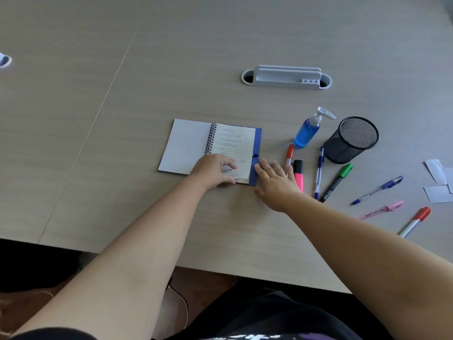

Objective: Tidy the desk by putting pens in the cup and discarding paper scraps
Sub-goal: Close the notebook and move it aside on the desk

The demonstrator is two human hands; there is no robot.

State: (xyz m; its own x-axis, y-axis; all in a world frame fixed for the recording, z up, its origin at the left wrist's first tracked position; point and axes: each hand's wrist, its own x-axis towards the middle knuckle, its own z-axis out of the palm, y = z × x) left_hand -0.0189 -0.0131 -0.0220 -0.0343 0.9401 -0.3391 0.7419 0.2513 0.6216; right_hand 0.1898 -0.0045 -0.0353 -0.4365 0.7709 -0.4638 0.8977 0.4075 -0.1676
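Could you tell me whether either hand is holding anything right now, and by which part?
The left hand pinches the lower corner of the notebook page. The right hand lies open beside it, holding nothing.

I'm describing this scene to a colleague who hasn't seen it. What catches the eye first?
Both hands meet at the open spiral notebook mid-desk: the left hand pinches a page corner, and the right hand lies flat beside it. To the right, pens lie scattered near an empty black mesh cup and a blue pump bottle.

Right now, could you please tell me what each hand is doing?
Left hand: fingers curled on the lower corner of the notebook page, apparently pinching it.
Right hand: open, fingers spread flat by the notebook's blue cover edge, holding nothing.
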